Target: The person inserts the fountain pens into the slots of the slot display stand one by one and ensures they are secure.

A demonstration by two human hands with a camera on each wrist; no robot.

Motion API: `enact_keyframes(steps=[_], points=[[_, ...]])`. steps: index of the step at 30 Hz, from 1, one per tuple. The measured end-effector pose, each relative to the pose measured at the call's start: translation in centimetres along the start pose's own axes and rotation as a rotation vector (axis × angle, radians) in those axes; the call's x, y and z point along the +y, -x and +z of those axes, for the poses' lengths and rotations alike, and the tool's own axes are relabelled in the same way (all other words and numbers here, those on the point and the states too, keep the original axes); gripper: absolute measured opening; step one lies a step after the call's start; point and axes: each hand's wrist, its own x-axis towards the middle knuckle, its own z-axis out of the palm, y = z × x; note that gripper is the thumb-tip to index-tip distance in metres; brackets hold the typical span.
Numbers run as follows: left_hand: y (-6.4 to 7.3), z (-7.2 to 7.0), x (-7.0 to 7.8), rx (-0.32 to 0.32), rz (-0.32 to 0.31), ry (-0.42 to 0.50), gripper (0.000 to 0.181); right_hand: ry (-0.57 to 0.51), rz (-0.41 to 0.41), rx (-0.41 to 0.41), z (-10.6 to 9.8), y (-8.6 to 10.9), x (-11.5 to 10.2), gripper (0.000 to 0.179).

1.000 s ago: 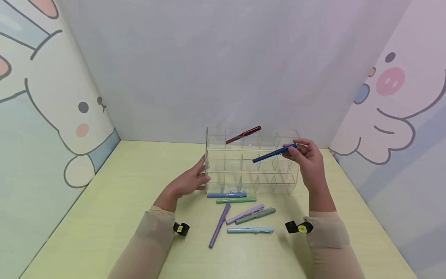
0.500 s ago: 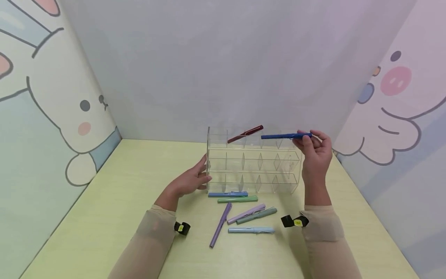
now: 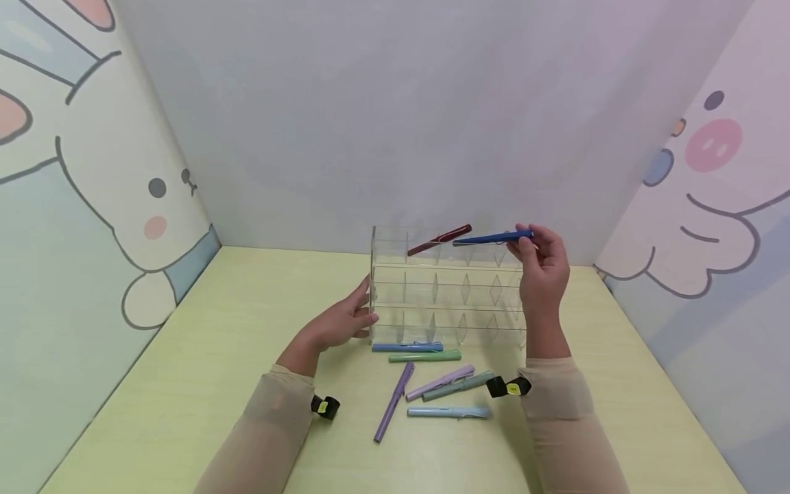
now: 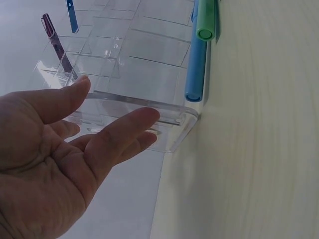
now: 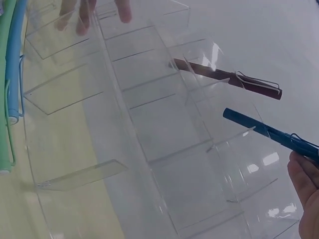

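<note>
A clear acrylic rack (image 3: 390, 295) with three stepped, divided tiers stands on the table. My left hand (image 3: 338, 324) rests on its left end, extended fingers against the side panel in the left wrist view. Over the top tier, my right hand (image 3: 546, 266) pinches a dark blue pen (image 3: 487, 239) by its clip end; the other end points left. A dark red pen (image 3: 439, 240) lies slantwise across the top tier, close to the blue pen's tip. Both pens show through the clear plastic in the right wrist view, with the blue pen (image 5: 264, 128) nearer the right hand (image 5: 310, 191).
Before the rack lie a blue pen (image 3: 407, 348) and a green pen (image 3: 424, 357). Nearer are a purple pen (image 3: 393, 403), a lilac pen (image 3: 440, 383), a grey-green pen (image 3: 458, 386) and a pale blue pen (image 3: 447, 412). Walls (image 3: 296, 137) enclose the table.
My right hand has lifted the dark blue pen from before the middle tier to top-tier height, swung right, then come slightly back left. The left hand stays at the rack's end.
</note>
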Motion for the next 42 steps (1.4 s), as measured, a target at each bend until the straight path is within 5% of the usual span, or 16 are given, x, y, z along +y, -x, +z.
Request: enact_keyframes(steps=[7,16,25,29,36,42], points=[[-0.1,0.0,0.0,0.002,0.004,-0.017,0.08,0.185,-0.031,-0.064,1.4,0.7,-0.5,0.029],[-0.1,-0.1,0.0,-0.007,0.011,-0.016,0.081,0.268,-0.038,-0.094,2.2,1.5,-1.7,0.035],[-0.2,-0.2,-0.2,0.003,-0.008,-0.024,0.081,0.459,-0.156,-0.193,3.2,1.8,-3.1,0.045],[-0.2,-0.1,-0.2,-0.001,-0.005,-0.027,0.081,0.484,-0.158,-0.22,3.4,2.0,-3.2,0.049],[-0.3,-0.1,-0.1,-0.002,-0.003,-0.027,0.081,0.56,-0.174,-0.214,2.4,1.6,0.0,0.054],[-0.3,-0.1,-0.2,-0.008,-0.002,-0.027,0.082,0.556,-0.126,-0.277,3.1,2.0,-2.1,0.058]])
